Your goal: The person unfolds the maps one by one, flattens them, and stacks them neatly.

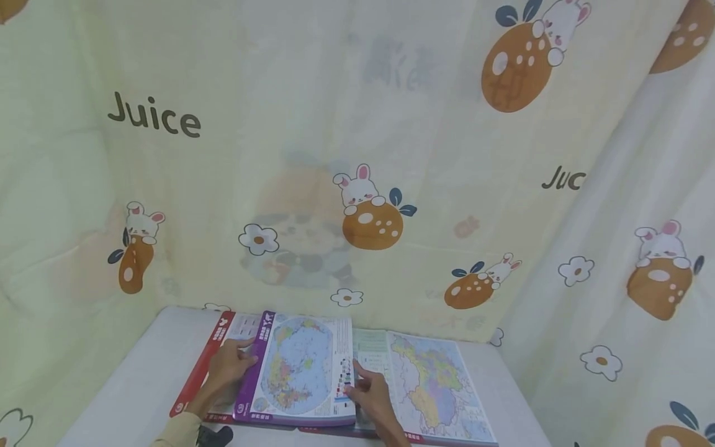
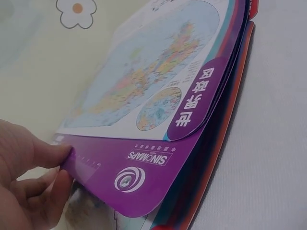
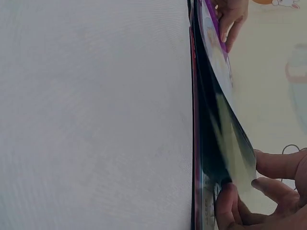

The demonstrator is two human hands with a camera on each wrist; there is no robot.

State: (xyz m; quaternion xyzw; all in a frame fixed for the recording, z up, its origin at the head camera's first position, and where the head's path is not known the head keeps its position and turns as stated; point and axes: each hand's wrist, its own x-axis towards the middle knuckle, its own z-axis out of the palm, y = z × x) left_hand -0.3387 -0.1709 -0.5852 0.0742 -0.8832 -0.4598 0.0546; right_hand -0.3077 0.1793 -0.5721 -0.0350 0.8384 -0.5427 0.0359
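A folded world map [image 1: 301, 366] with a purple border lies over a larger red-bordered map [image 1: 201, 366], whose coloured land map [image 1: 432, 385] shows on the right. My left hand [image 1: 229, 365] pinches the purple border between thumb and fingers; the left wrist view shows this purple edge [image 2: 120, 187] raised off the layers beneath. At the opposite side, my right hand [image 1: 373, 396] pinches the world map's right edge. In the right wrist view that edge [image 3: 242, 148] bows up, leaving a dark gap below, with fingers of the right hand [image 3: 273, 191] above and below it.
Both maps lie on a white table [image 1: 139, 366]. A pale curtain [image 1: 391, 124] printed with rabbits and oranges hangs behind and at both sides. Near the left sleeve [image 1: 179, 429] is a black object [image 1: 215, 436] at the table's front.
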